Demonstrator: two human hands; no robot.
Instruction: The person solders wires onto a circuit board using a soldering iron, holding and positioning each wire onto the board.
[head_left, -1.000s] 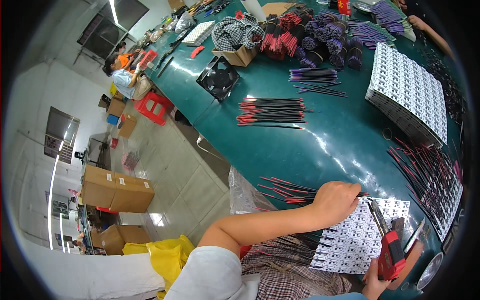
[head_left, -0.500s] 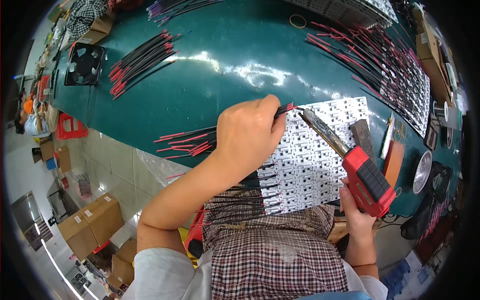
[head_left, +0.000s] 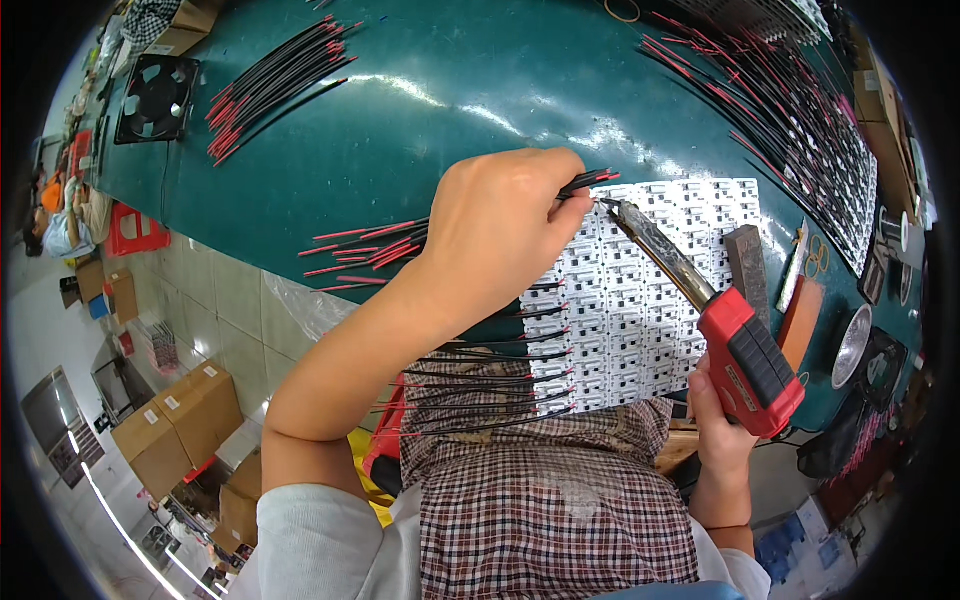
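My left hand [head_left: 505, 220] is closed around a bundle of black wires [head_left: 585, 182] with red ends, which stick out past my thumb and forefinger. It hovers over the upper left corner of a white circuit board panel [head_left: 650, 310] covered in rows of small parts. Gripped in my right hand [head_left: 722, 435] is a red and black soldering iron [head_left: 748, 362]. Its tip points up and left, close to my left fingertips; whether it touches the board there is hard to tell. Several black wires [head_left: 500, 380] extend leftward from the panel's left edge, below my left hand.
A dark metal bar [head_left: 746, 270] lies on the panel's right edge. Further right are an orange block [head_left: 802, 322] and a silver dish [head_left: 851, 347]. More wires [head_left: 280, 85] lie at the far left by a black fan [head_left: 156, 98]; another wired panel [head_left: 830, 170] sits far right.
The whole view has shifted slightly. The wire bundle's red ends have tilted up, away from the iron's tip. Both hands keep their hold.
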